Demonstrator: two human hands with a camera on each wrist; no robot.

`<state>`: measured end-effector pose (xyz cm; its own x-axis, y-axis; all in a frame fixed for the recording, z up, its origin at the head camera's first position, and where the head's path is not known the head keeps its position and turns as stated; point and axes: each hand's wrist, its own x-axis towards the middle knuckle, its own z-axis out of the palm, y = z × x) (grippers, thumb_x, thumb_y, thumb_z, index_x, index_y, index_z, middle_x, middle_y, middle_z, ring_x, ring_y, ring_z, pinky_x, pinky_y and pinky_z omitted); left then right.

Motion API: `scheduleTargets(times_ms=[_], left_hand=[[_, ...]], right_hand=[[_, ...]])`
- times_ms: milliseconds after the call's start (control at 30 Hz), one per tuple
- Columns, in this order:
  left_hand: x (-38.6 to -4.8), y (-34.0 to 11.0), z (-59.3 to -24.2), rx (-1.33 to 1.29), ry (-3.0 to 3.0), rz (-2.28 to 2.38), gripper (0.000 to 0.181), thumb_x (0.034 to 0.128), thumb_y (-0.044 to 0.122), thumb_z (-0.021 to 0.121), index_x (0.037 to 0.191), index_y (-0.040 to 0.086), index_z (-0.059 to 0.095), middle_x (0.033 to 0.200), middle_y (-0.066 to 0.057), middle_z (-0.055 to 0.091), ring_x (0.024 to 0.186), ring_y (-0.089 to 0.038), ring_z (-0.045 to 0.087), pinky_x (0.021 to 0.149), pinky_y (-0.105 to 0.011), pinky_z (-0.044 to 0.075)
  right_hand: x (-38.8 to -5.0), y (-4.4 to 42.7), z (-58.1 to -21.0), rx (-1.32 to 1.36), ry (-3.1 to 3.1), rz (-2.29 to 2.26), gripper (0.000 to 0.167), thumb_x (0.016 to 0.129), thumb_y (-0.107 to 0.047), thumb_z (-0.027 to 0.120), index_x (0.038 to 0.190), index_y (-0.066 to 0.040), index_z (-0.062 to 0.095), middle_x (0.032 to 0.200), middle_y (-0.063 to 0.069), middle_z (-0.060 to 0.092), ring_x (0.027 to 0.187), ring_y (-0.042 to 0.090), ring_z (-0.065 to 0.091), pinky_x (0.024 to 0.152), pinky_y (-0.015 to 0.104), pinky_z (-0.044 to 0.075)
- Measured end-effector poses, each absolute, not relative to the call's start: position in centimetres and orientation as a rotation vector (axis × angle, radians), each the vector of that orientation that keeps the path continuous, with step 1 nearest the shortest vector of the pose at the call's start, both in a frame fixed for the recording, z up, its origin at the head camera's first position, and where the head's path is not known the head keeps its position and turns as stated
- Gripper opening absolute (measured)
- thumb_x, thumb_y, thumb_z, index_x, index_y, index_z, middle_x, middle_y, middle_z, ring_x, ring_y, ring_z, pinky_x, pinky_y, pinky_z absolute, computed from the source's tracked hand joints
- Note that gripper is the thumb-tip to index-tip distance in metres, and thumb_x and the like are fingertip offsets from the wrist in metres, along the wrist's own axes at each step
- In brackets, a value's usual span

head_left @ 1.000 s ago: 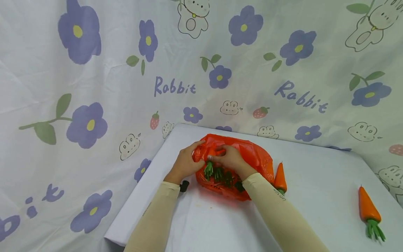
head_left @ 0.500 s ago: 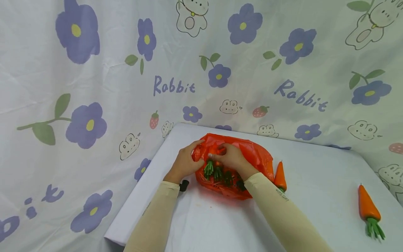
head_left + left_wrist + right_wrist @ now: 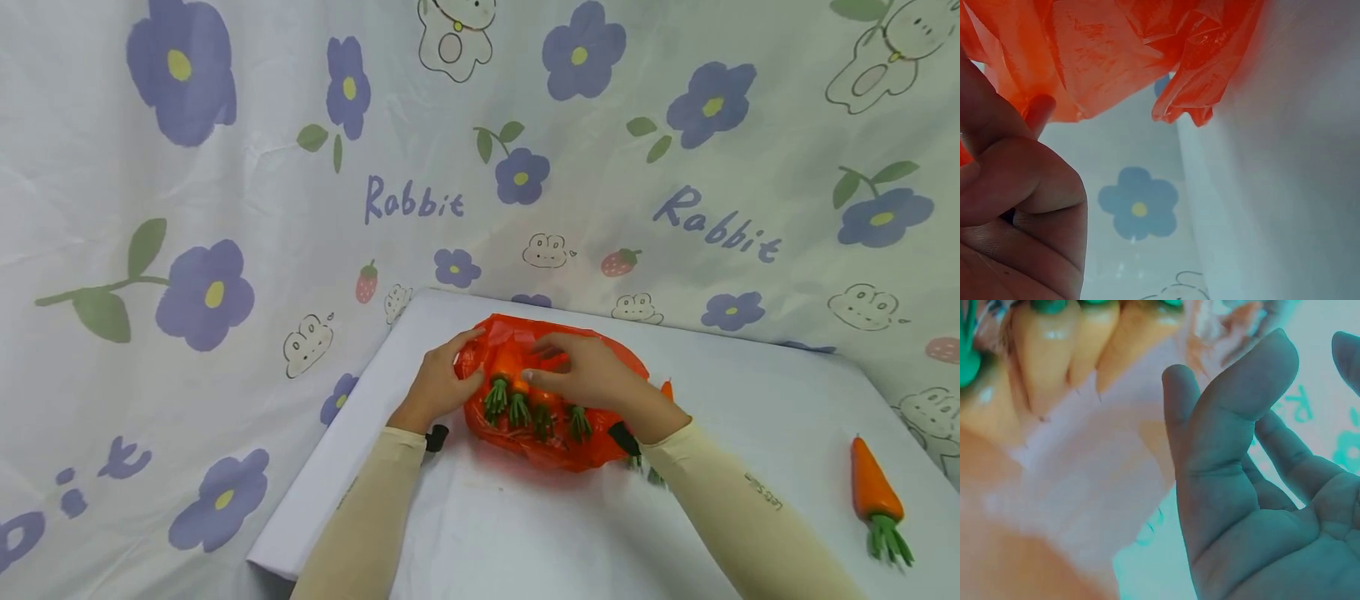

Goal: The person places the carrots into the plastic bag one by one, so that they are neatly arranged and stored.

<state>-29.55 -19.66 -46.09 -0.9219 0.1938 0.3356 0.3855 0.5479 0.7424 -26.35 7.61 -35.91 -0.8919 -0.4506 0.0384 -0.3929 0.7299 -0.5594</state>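
A red plastic bag (image 3: pixel 525 446) lies on the table with its mouth spread, and several orange carrots (image 3: pixel 507 363) with green tops rest side by side in it. My left hand (image 3: pixel 435 383) holds the bag's left edge between fingers and thumb; in the left wrist view the red plastic (image 3: pixel 1104 56) hangs by the curled fingers. Over the bag's right half hovers my right hand (image 3: pixel 596 377), fingers loosely bent and thumb apart. The right wrist view shows nothing in that hand (image 3: pixel 1229 481), with the carrots (image 3: pixel 1047 356) beside it.
One carrot (image 3: pixel 667 389) lies just right of the bag, mostly hidden behind my right forearm. Another carrot (image 3: pixel 875 492) lies on the white table (image 3: pixel 757 433) at far right. A patterned curtain (image 3: pixel 600 167) hangs behind the table.
My right hand has let go of a carrot at the bag's left side and moved right, uncovering the carrots in the bag. The left hand stays at the bag's edge.
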Motion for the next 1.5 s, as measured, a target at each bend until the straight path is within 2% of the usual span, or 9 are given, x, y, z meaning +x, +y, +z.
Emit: scheduleTargets(times_ms=[200,333,500,633,800,967,1200,1367,1500], left_hand=[[-29.9,-19.3,-45.9,-0.483,-2.574,-1.310,0.064,0.0925,0.027,0.069,0.154,0.032,0.052,0.149,-0.003,0.059,0.127,-0.028,0.061,0.100,-0.051,0.056],[-30.0,-19.4,-46.2,-0.462,-2.578,-1.294,0.064,0.0917,0.029,0.069,0.154,0.033,0.053,0.148,-0.002,0.060,0.127,-0.028,0.060,0.098,-0.052,0.057],[-29.8,-19.6,-46.4,-0.460,-2.594,-1.313,0.066,0.0922,0.028,0.070,0.155,0.033,0.051,0.151,-0.001,0.057,0.132,-0.028,0.058,0.102,-0.053,0.054],[-30.0,-19.7,-46.4,-0.470,-2.578,-1.292,0.065,0.0917,0.027,0.070,0.154,0.033,0.053,0.148,-0.004,0.060,0.127,-0.029,0.061,0.101,-0.052,0.055],[-30.4,-19.6,-46.5,-0.491,-2.549,-1.257,0.063,0.0921,0.027,0.071,0.153,0.033,0.054,0.144,-0.005,0.063,0.123,-0.029,0.062,0.101,-0.051,0.056],[-30.4,-19.7,-46.8,-0.501,-2.543,-1.278,0.064,0.0922,0.025,0.072,0.153,0.031,0.055,0.141,-0.006,0.065,0.119,-0.029,0.064,0.095,-0.049,0.059],[-30.0,-19.9,-47.2,-0.501,-2.552,-1.274,0.064,0.0920,0.024,0.072,0.153,0.030,0.055,0.143,-0.006,0.063,0.121,-0.029,0.064,0.098,-0.050,0.058],[-30.1,-19.8,-47.5,-0.519,-2.548,-1.304,0.064,0.0924,0.021,0.072,0.154,0.028,0.054,0.144,-0.005,0.063,0.121,-0.028,0.064,0.098,-0.048,0.057],[-30.4,-19.5,-47.0,-0.533,-2.530,-1.324,0.065,0.0921,0.019,0.071,0.154,0.030,0.054,0.143,-0.004,0.063,0.120,-0.027,0.064,0.096,-0.045,0.058]], right_hand=[[-23.5,12.6,-34.8,-0.806,2.867,-1.021,0.054,0.092,-0.054,0.079,0.136,-0.027,0.065,0.128,-0.008,0.068,0.111,0.022,0.069,0.093,0.048,0.059],[-22.3,15.8,-35.7,-0.824,2.932,-1.051,0.051,0.092,-0.051,0.079,0.136,-0.028,0.065,0.125,-0.009,0.069,0.107,0.018,0.069,0.080,0.041,0.061],[-21.6,19.0,-37.6,-0.761,2.971,-1.168,0.047,0.096,-0.041,0.078,0.138,-0.026,0.063,0.124,-0.001,0.070,0.099,0.016,0.068,0.066,0.032,0.059],[-21.2,20.7,-39.2,-0.708,2.973,-1.347,0.045,0.099,-0.031,0.076,0.140,-0.020,0.063,0.128,0.002,0.068,0.108,0.015,0.067,0.073,0.029,0.061],[-21.1,22.9,-41.0,-0.614,3.025,-1.422,0.040,0.101,-0.029,0.074,0.140,-0.028,0.064,0.128,-0.005,0.068,0.113,0.011,0.066,0.077,0.027,0.060],[-21.1,24.8,-43.2,-0.442,3.117,-1.331,0.044,0.100,-0.034,0.075,0.141,-0.024,0.063,0.134,0.000,0.066,0.112,0.021,0.069,0.076,0.028,0.059],[-21.3,25.8,-45.7,-0.203,3.111,-1.294,0.057,0.096,-0.043,0.077,0.144,-0.016,0.060,0.139,0.016,0.063,0.115,0.038,0.068,0.080,0.047,0.062],[-21.7,26.0,-46.7,-0.134,3.116,-1.250,0.060,0.095,-0.040,0.079,0.144,-0.012,0.059,0.142,0.018,0.060,0.112,0.040,0.069,0.073,0.044,0.064],[-22.3,26.0,-46.8,-0.031,3.051,-1.234,0.065,0.094,-0.043,0.079,0.146,-0.009,0.057,0.144,0.020,0.059,0.114,0.040,0.069,0.073,0.043,0.064]])
